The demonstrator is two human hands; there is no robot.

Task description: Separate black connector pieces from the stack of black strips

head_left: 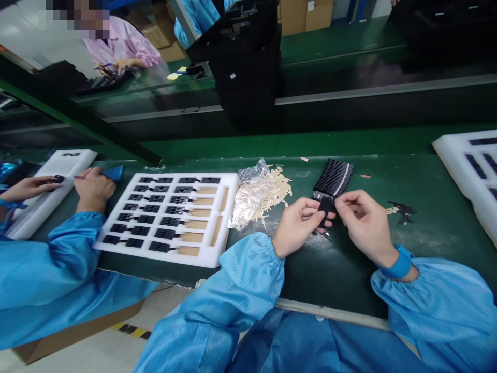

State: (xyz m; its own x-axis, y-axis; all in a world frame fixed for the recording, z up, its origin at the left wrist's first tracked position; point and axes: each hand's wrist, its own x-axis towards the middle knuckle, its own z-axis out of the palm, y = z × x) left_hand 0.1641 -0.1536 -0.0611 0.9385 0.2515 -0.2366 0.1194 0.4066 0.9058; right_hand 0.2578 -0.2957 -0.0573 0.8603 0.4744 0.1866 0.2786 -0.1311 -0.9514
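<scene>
My left hand (297, 224) and my right hand (363, 220) meet over the dark green bench and pinch one small black flat part (325, 205) between their fingertips. Just behind that part lies a fanned stack of black parts (334, 177). A white foam tray (230, 212) sits to the left of my left hand, its slots filled with rows of black parts, some slots showing tan strips. Between tray and hands lies a clear plastic bag (250, 192) beside a heap of small tan strips (274, 191).
A co-worker in blue sleeves works at the left, hands (93, 187) at another white foam tray (46, 191). A third foam tray (471, 171) is at the right edge. Black scraps (404, 211) lie right of my hands. A person in pink is across the conveyor.
</scene>
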